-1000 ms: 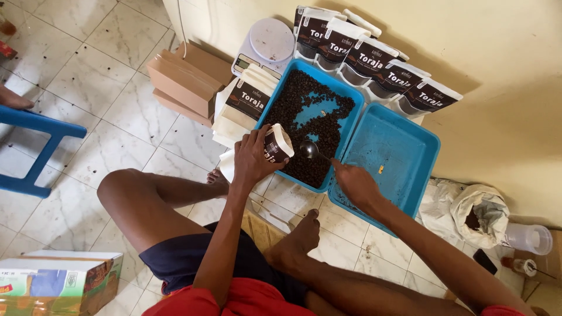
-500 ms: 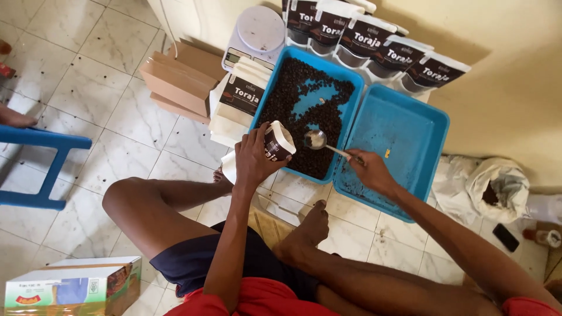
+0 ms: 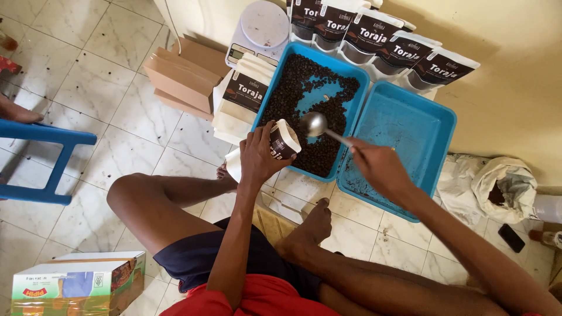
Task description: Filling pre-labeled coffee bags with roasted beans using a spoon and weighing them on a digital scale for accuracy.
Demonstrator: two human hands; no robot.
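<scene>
Tiled floor; left hand [image 3: 257,155] fingers wrapped round pouch [image 3: 283,139], right hand [image 3: 379,167] pinching spoon [image 3: 321,127].

Floor: glossy white marble-patterned ceramic tiles [image 3: 76,88] with dark grout lines, scattered dark specks near the lower right. Wall: plain cream-yellow painted plaster [image 3: 515,52] along the top right edge. Blue plastic stool frame [image 3: 47,158] stands at the left edge. Daylight, soft shadows on the wall.
</scene>
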